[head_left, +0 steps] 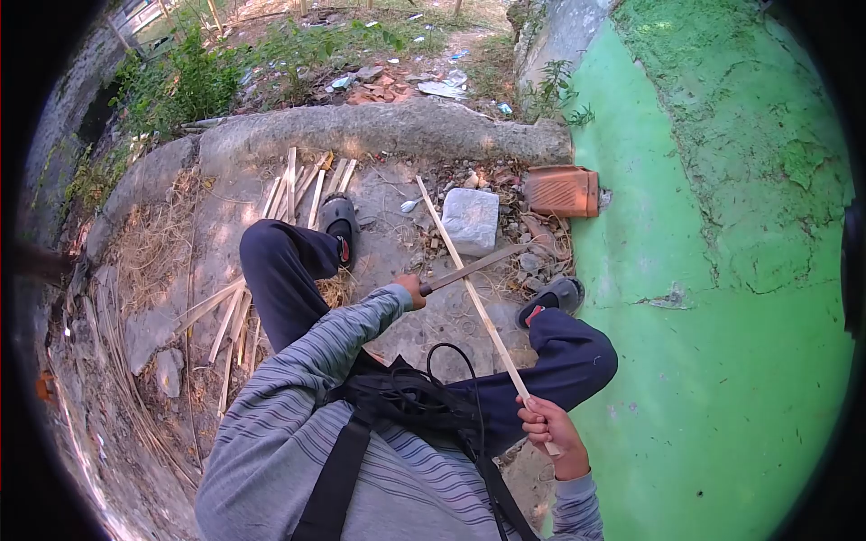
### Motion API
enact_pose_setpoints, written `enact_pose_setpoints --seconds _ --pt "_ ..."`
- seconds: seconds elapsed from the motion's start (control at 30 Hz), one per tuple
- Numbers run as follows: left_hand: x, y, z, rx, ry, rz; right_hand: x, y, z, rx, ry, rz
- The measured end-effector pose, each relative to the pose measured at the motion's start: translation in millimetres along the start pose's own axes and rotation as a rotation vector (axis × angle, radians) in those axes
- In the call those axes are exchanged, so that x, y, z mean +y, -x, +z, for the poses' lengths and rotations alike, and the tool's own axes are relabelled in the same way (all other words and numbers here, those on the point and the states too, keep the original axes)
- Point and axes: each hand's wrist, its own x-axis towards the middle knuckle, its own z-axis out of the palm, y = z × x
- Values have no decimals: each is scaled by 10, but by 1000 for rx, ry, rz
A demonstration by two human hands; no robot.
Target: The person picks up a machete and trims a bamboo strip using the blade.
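My left hand (413,291) is closed round the handle of a long knife (483,267), whose blade points to the right. The blade crosses a long pale wooden strip (492,329) near the middle of the picture. At the lower right my right hand (552,433) grips the near end of that strip. Its far end reaches up past the left side of a whitish stone block (471,220), which lies on the ground between my feet.
More pale strips (230,325) lie by my left leg, others (293,189) beyond my left foot. An orange clay brick (561,191) sits against the green wall (722,379). A low concrete kerb (379,131) runs across the far side, with rubble and plants behind it.
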Motion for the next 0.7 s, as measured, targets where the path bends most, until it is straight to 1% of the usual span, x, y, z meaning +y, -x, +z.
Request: enact_pose_setpoints --seconds 0.03,0.07,0.2,0.27,0.3,0.37,0.4,0.47,0.53,0.6,0.63,0.67,0.7 --pt "33 55 -10 -62 28 80 7 -12 -28 -25 -112 24" --pt "47 91 -21 -68 28 83 32 -2 -53 -46 -229 48" --pt "89 116 -173 -73 -23 52 11 21 -61 -45 -198 44" --pt "51 69 -244 -107 -93 21 6 26 -29 -31 -9 25" --pt "63 87 -292 -112 -101 25 2 23 -48 -35 -6 19" --pt "93 146 -334 -77 -85 44 -47 2 -107 -78 95 53" --pt "106 162 -351 -51 -68 60 -97 16 -37 -88 103 33" --pt "78 110 -284 -38 -41 46 -161 143 159 -55 264 -65" --pt "85 73 -254 -16 -56 41 -200 202 210 -49 287 -130" --pt "53 14 -219 -47 7 80 -239 231 268 -64 381 -239" --pt "33 -28 -202 -57 15 86 -258 197 141 -144 382 -229" --pt "37 -41 -226 -53 14 86 -284 185 119 -146 383 -232" --pt "30 -44 -235 -38 34 74 -289 175 108 -177 395 -285"
